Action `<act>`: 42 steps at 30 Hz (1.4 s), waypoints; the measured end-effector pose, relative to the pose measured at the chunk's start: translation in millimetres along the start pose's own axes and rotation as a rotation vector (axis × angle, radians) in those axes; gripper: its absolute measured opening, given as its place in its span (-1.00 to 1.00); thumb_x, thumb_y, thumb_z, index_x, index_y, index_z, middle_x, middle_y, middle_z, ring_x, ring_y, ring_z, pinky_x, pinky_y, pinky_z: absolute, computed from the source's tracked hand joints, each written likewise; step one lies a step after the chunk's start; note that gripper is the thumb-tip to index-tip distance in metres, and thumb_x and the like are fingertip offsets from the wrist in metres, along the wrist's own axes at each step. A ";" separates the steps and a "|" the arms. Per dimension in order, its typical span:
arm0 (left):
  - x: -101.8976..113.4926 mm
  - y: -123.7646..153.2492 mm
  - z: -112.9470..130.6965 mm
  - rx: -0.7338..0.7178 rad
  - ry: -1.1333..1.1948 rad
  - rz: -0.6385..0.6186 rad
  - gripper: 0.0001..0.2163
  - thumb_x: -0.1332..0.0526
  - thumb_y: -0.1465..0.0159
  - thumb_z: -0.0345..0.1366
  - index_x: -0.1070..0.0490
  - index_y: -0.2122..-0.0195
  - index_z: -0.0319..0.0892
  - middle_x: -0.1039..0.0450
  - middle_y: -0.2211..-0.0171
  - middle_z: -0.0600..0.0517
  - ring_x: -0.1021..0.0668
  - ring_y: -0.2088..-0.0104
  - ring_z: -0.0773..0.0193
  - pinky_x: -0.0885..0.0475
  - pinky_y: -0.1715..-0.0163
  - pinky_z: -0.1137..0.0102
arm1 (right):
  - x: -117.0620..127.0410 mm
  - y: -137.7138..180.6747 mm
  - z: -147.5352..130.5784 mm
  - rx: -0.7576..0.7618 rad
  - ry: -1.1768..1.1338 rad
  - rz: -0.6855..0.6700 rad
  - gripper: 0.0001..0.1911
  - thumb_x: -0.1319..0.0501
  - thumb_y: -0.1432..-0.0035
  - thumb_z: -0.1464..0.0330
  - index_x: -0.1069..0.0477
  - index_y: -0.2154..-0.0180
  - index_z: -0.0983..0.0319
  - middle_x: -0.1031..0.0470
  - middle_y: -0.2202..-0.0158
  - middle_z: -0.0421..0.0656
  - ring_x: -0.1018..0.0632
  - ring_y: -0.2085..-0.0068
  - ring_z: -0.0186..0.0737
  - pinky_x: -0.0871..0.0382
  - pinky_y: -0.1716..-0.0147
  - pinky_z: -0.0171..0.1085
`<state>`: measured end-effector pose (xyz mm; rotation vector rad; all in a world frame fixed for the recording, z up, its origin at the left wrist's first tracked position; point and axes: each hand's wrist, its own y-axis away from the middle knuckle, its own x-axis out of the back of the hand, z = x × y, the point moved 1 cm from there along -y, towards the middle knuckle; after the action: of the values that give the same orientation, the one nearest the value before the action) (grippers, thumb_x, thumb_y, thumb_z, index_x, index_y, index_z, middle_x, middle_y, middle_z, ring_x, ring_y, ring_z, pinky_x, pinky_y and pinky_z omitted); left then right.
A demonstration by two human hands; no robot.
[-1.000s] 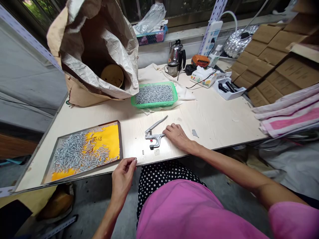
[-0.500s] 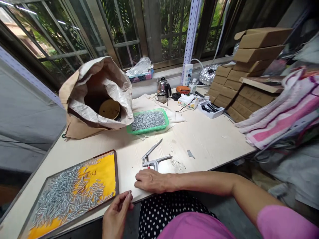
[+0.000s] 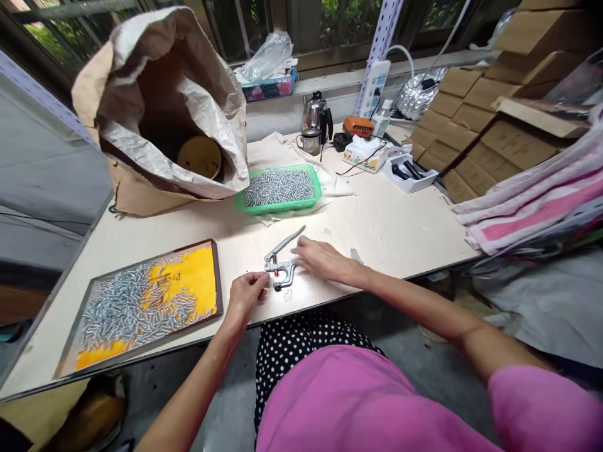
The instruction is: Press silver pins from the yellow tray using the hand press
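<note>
A pair of snap fastener pliers (image 3: 283, 271) with grey handles, a spring and a red part lies on the table with its handles spread. My right hand (image 3: 323, 258) is curled over the end of the lower handle, hiding it; the upper handle sticks out beyond my fingers. Just left of the pliers' head, my left hand (image 3: 248, 292) has thumb and fingertips pinched together. Whatever is between those fingertips is too small or hidden to name. Left of that hand, a dark-rimmed tray (image 3: 217, 276) with a yellow base carries many small silver metal pins (image 3: 117, 306).
Behind the pliers sits a green basket (image 3: 281, 208) filled with similar pins. A large open paper sack (image 3: 155, 169) stands at back left. Toward the back are a kettle (image 3: 316, 116), tissue box (image 3: 365, 156) and white tray (image 3: 409, 183). Cardboard boxes (image 3: 499, 150) and striped towels (image 3: 532, 201) crowd the right.
My right hand has moved from in front of the pliers to their lower handle. My left hand has come up from the table edge to beside the pliers' head. The view has tilted down.
</note>
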<state>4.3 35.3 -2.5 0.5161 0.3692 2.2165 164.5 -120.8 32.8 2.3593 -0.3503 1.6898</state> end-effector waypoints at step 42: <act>15.6 4.7 0.6 0.320 -0.310 -0.325 -0.53 -0.46 0.14 0.11 -0.36 0.53 -0.18 -0.29 0.73 0.18 -0.32 0.71 0.43 -0.19 0.64 0.49 | -40.2 6.7 -1.4 -0.061 -0.026 -0.019 -0.73 0.02 -0.45 0.33 -0.40 0.01 0.22 -0.39 0.01 -0.06 -0.46 0.21 -0.23 -0.23 0.35 -0.27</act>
<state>-7.6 44.5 3.8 0.8908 0.5999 1.7387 148.6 -124.1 -4.6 2.3350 -0.3776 1.6178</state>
